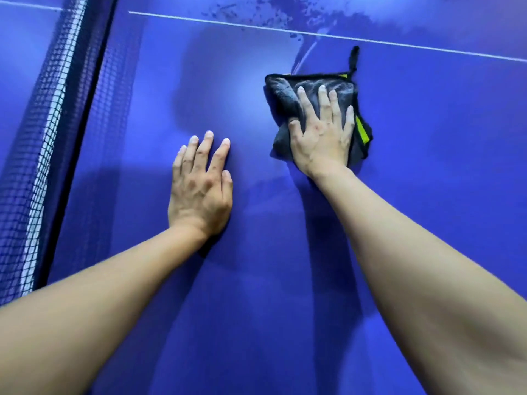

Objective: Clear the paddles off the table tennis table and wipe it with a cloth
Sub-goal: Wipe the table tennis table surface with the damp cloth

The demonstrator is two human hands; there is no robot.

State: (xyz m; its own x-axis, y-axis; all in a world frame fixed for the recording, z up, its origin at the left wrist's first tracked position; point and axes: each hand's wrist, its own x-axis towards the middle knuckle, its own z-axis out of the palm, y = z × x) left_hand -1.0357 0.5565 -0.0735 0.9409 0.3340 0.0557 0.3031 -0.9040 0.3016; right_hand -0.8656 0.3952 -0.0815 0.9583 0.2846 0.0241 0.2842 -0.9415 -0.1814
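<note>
A blue table tennis table [142, 109] fills the view. My right hand [322, 132] lies flat with fingers spread on a folded dark grey cloth [285, 92], pressing it onto the tabletop. The cloth has a yellow-green edge and a black hanging loop at its far corner. My left hand [199, 186] rests palm down on the bare table, to the left of the cloth and nearer to me, holding nothing. No paddles are in view.
The black net [42, 124] with its white top band runs along the left side. A white centre line [256, 25] crosses the table beyond the cloth. Wet droplets and a damp patch [285, 15] lie past that line.
</note>
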